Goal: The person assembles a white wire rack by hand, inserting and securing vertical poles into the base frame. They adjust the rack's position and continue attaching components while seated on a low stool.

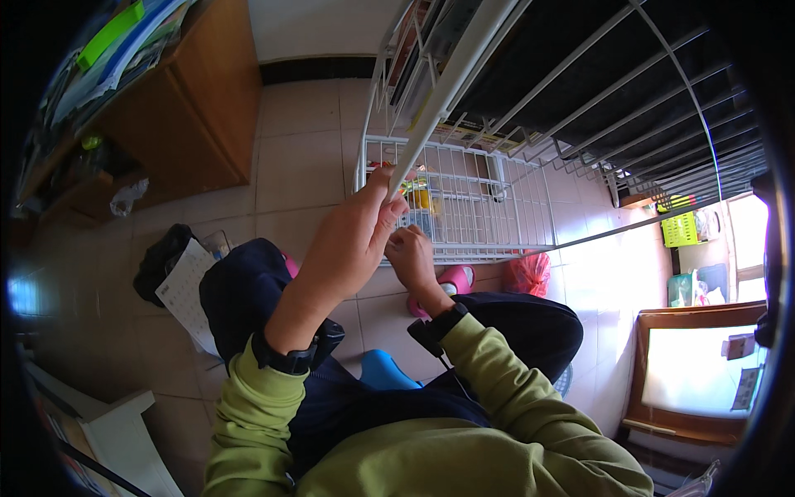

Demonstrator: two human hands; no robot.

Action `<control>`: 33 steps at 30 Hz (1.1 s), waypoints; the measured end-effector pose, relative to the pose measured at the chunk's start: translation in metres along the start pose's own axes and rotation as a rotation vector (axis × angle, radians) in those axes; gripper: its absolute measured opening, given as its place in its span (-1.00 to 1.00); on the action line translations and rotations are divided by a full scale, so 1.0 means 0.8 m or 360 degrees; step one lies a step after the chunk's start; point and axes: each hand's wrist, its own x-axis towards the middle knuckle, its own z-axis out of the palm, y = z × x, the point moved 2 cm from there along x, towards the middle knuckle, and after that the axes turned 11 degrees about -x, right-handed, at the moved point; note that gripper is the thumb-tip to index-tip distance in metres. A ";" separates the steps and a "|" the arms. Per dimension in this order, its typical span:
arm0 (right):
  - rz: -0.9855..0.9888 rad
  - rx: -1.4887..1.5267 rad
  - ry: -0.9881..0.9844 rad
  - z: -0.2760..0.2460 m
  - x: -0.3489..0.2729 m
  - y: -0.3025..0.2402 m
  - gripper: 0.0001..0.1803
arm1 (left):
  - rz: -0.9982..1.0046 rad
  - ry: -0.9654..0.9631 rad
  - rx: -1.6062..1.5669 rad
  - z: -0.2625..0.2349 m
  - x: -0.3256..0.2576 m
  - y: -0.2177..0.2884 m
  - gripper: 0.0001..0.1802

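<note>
A white wire rack [497, 207] stands in front of me, with a lower basket and a dark sheet on a shelf above. The fingers of my left hand [356, 236] close round the lower end of its thick white post [439, 99]. Just right of it and lower, my right hand [411, 255] is curled closed beside the basket's near corner. What its fingers pinch, if anything, is hidden. Behind the wires, colourful packages [422, 197] show beyond my hands.
A brown wooden cabinet [207, 99] stands at the far left. A red plastic bag [528, 273] lies right of my pink slipper [458, 278]. A white printed sheet [189, 290] and a black bag [161, 263] are by my left knee. A wood-framed panel [700, 373] stands at right.
</note>
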 end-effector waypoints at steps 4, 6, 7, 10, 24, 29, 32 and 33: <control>-0.0108 0.0033 -0.0053 0.037 0.004 -0.022 -0.92 | -0.0047 -0.0026 0.0025 0.001 0.000 -0.001 -0.69; -0.0131 0.0092 -0.0055 0.036 0.006 -0.020 -0.93 | -0.0080 -0.0046 0.0082 0.001 0.000 -0.001 -0.69; -0.0157 0.0082 -0.0045 0.029 0.004 -0.016 -0.93 | -0.0088 -0.0060 0.0105 0.000 0.000 0.000 -0.69; -0.0126 -0.0036 -0.0165 0.004 0.007 0.003 -0.90 | -0.0073 -0.0043 0.0132 -0.002 0.000 0.000 -0.70; -0.0370 -0.0053 -0.0016 0.002 0.003 -0.016 -0.98 | -0.0051 -0.0020 0.0065 0.000 0.001 0.007 -0.69; -0.0290 0.0012 -0.0132 0.021 0.001 -0.030 -0.98 | 0.0007 0.0000 0.0048 0.004 0.000 0.003 -0.68; -0.0345 -0.0009 -0.0087 0.008 0.000 -0.011 -0.95 | 0.0035 -0.0003 0.0147 0.003 0.001 -0.002 -0.65; -0.0315 -0.0035 -0.0071 -0.001 -0.002 0.001 -0.94 | 0.0038 -0.0011 0.0143 0.002 0.001 -0.003 -0.66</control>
